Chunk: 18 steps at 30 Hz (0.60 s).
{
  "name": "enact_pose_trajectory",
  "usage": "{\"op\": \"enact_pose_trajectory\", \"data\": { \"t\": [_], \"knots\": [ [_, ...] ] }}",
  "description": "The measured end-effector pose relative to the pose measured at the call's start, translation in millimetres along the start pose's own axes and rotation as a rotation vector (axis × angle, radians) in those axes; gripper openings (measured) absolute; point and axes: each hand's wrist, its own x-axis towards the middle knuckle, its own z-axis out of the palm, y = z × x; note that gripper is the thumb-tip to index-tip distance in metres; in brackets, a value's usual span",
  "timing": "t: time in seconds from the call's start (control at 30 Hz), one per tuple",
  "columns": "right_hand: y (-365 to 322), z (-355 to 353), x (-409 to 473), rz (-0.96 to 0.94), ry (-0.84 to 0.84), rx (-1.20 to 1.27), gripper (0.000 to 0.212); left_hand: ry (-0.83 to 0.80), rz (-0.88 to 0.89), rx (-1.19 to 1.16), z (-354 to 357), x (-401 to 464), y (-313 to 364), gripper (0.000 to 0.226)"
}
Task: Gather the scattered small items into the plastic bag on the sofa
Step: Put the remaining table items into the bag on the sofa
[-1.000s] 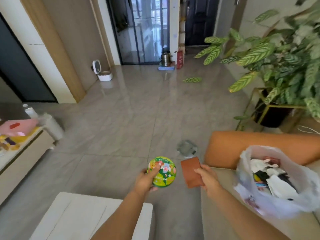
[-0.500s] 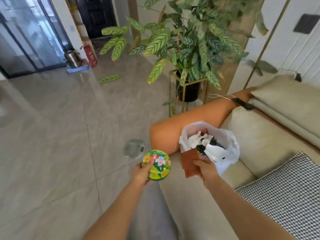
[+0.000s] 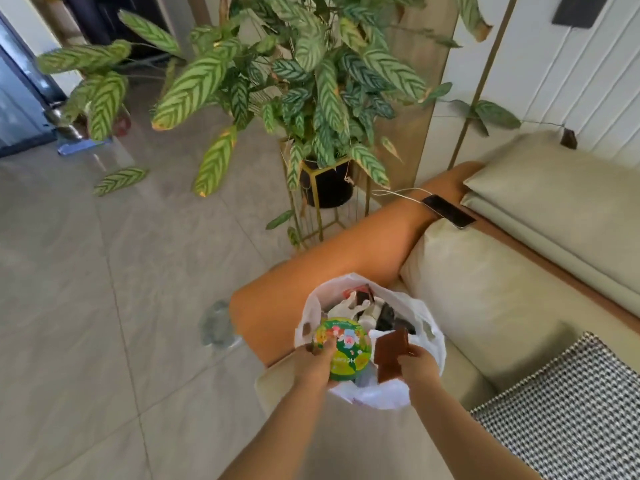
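The left hand gripped a round green tin, thumb lying across its flowered lid and fingers curled beneath, with the lid tilted up toward the camera. The right hand pinched a brown wallet by its near right edge, fingers curled round it. The wallet's long axis ran from near to far, leaning slightly right, and its far corner pointed into the bag. Both items were held over the near lip of a white plastic bag, the tin at the left and the wallet just beside it at the right, the two close together but whether touching could not be told. The bag stood open-mouthed on the near left end of a beige sofa, pressed against the sofa's orange armrest, and already held a jumble of white, black and red items too tangled to name. Farther along the armrest a dark phone lay flat, a thin cable running from it toward the left. A black-and-white houndstooth cushion filled the near right corner. Beyond the armrest, a large striped-leaf plant rose from a black pot in a gold wire stand on the grey tiled floor, where one fallen leaf lay at the far left.
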Motion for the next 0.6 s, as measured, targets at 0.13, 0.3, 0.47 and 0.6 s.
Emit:
{"op": "enact_pose_trajectory", "data": {
  "t": [0.13, 0.3, 0.47, 0.6],
  "knots": [
    [-10, 16, 35, 0.038, 0.020, 0.062, 0.041, 0.049, -0.132, -0.111, 34, 44, 7, 0.044],
    [-29, 37, 78, 0.030, 0.029, 0.067, 0.038, 0.165, -0.224, -0.150, 59, 89, 9, 0.046],
    [-40, 51, 111, -0.009, 0.023, 0.053, 0.033, 0.222, -0.312, -0.184, 77, 123, 9, 0.042],
    [-25, 49, 113, -0.035, -0.016, -0.145, 0.028, 0.178, -0.267, 0.038, 82, 126, -3, 0.039]
  ]
}}
